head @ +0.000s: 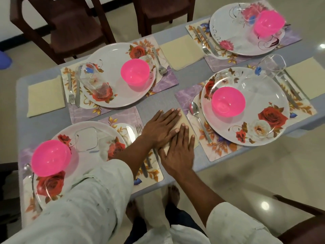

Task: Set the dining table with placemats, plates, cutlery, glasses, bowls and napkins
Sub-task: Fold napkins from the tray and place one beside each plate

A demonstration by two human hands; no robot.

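Note:
My left hand [161, 127] and my right hand [179, 150] press flat, fingers straight, on a cream napkin [185, 120] lying on the grey table [154, 103] between the two near place settings. The napkin is mostly hidden under my hands. The near left setting has a floral placemat [151, 175], a floral plate [105, 136], a pink bowl [51, 158], a glass [86, 139], a knife [131, 133] and a fork [139, 129]. The near right setting has a plate [263, 103], a pink bowl [228, 102], a spoon [195, 110] and a glass [274, 65].
Two far settings carry plates [109, 59] [228, 23], pink bowls [135, 72] [269, 23], cutlery and a glass [91, 80]. Cream napkins lie at the far left [45, 96], far middle [181, 51] and right [307, 76]. Dark chairs [70, 23] stand behind the table; another chair [302, 224] is at my right.

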